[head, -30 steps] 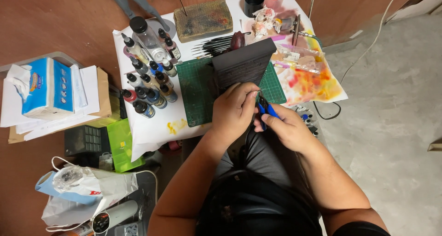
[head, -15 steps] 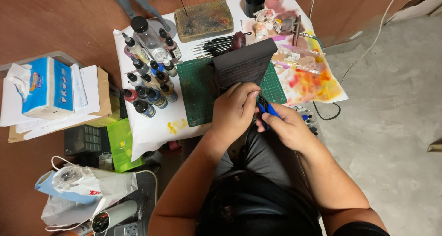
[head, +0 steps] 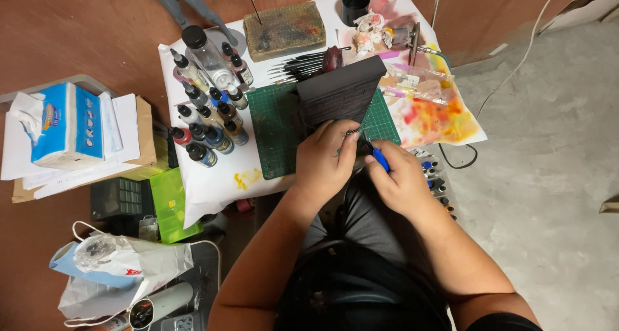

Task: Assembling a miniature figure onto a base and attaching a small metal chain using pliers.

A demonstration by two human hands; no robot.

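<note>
A dark grey model building (head: 338, 95) with a sloped ribbed roof stands on a green cutting mat (head: 274, 131). My left hand (head: 325, 160) grips its near bottom edge, fingers curled around it. My right hand (head: 400, 179) is closed on a small blue-handled tool (head: 377, 155), its metal tip touching the model's lower edge beside my left fingers. Both hands meet at the table's front edge, above my lap.
Several paint dropper bottles (head: 206, 121) stand left of the mat. Brushes (head: 306, 65), a stained sponge block (head: 285, 29), a black cup (head: 354, 5) and a paint-stained sheet (head: 435, 115) lie behind and to the right. A tissue box (head: 64, 124) and green box (head: 169, 202) sit left.
</note>
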